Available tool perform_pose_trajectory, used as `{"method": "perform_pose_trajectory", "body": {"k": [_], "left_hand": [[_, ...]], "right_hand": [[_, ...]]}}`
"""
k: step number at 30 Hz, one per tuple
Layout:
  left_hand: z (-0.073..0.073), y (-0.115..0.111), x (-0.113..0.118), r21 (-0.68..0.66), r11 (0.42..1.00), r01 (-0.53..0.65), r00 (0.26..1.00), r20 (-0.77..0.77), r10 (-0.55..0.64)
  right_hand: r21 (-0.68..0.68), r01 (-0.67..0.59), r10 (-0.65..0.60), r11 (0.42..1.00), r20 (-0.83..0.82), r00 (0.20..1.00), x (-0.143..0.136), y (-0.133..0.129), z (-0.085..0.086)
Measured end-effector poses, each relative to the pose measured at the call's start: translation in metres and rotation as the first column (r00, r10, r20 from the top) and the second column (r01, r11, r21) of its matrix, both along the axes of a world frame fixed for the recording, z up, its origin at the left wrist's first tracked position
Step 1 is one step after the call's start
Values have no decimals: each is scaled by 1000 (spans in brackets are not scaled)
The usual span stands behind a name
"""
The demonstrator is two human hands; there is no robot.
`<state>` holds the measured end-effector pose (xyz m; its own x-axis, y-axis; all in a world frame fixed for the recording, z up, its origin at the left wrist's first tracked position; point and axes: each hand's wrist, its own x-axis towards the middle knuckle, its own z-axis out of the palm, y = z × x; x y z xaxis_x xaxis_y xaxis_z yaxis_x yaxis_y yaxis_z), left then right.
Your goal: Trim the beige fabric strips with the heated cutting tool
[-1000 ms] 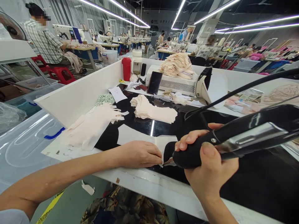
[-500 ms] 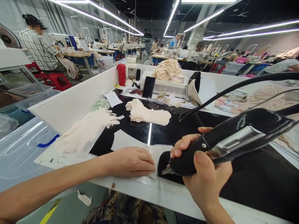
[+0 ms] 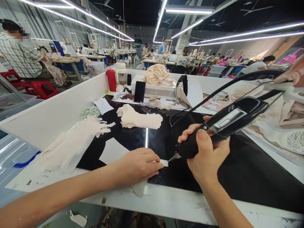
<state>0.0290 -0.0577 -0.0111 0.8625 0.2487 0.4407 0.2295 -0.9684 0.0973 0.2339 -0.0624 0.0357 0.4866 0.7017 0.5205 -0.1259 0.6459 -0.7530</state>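
My right hand (image 3: 206, 155) is wrapped round a black corded hand tool (image 3: 228, 123) with a metal side plate. The tool's metal tip (image 3: 175, 156) points down left, close to the narrow end of a pale flat fabric piece (image 3: 112, 152) on the glossy black work surface (image 3: 256, 171). My left hand (image 3: 142, 164) presses down on that piece with its fingers together and bent; its thumb is hidden. Beyond the hands sits a stack of cream fabric pieces (image 3: 140, 117). More cream pieces (image 3: 64, 142) lie spread on the left.
A phone (image 3: 139, 91) leans against a white vented box (image 3: 161, 92), which bears a cream fabric heap (image 3: 158, 74). A red cup (image 3: 110, 79) stands left of it. The tool's cable (image 3: 213, 88) arcs rightward. Another person's hand (image 3: 294, 74) shows at the right edge.
The view has swung right, so the table appears further left. The tool's tip now shows beside the fabric's end. Less of the piece shows right of my left hand. Another person's hand has appeared at right.
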Motion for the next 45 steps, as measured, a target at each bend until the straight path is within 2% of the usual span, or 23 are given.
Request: {"method": "perform_pose_trajectory", "body": {"k": [4, 10, 17, 25, 39, 45], "left_hand": [[-12, 4, 14, 59, 997, -40, 999, -5, 41], [-22, 0, 14, 44, 995, -92, 995, -28, 93], [-22, -4, 12, 26, 994, -102, 995, 3, 101], [-23, -4, 12, 17, 993, -113, 994, 2, 113], [-22, -6, 13, 22, 994, -111, 993, 31, 110], [-24, -5, 12, 4, 994, -114, 993, 20, 114]], "right_hand": [[4, -11, 11, 1000, 13, 1000, 1, -2, -3], [-6, -17, 17, 1000, 45, 999, 5, -2, -8], [-18, -19, 19, 1000, 36, 999, 4, 0, -14], [-26, -40, 40, 999, 6, 999, -1, -4, -8], [-24, -26, 28, 999, 73, 997, 2, -3, -13], [-20, -13, 14, 1000, 29, 999, 0, -3, -7]]}}
